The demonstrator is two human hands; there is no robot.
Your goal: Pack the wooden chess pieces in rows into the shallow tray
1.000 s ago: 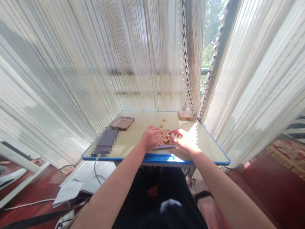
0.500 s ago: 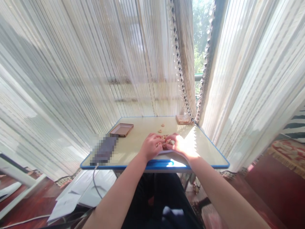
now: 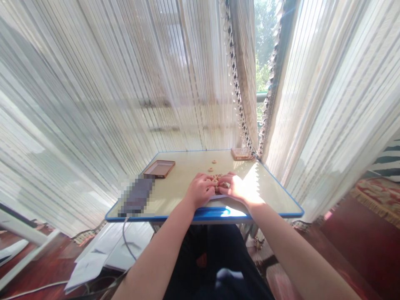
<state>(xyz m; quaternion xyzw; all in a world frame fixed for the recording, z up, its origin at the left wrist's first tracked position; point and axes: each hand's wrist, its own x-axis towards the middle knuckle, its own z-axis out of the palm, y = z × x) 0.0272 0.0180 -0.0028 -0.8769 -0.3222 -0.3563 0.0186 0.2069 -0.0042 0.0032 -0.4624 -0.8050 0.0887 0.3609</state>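
Observation:
A small table (image 3: pixel 175 185) with a blue rim stands before me. A heap of round wooden pieces (image 3: pixel 216 182) lies near its front edge on a thin light sheet (image 3: pixel 215 197). My left hand (image 3: pixel 200 190) and my right hand (image 3: pixel 236 187) cup the heap from either side, fingers curled and pressed against the pieces, fingertips almost touching. Two loose wooden pieces (image 3: pixel 212 165) lie further back on the table.
A shallow brown tray (image 3: pixel 160 168) sits at the back left, a small wooden box (image 3: pixel 241 153) at the back right by the curtain. A dark blurred device (image 3: pixel 136 196) with a cable lies at the left front. White curtains surround the table; papers lie on the floor.
My hands came together around the heap, the right hand moving left, so the pieces are now bunched between them. The view shifted slightly.

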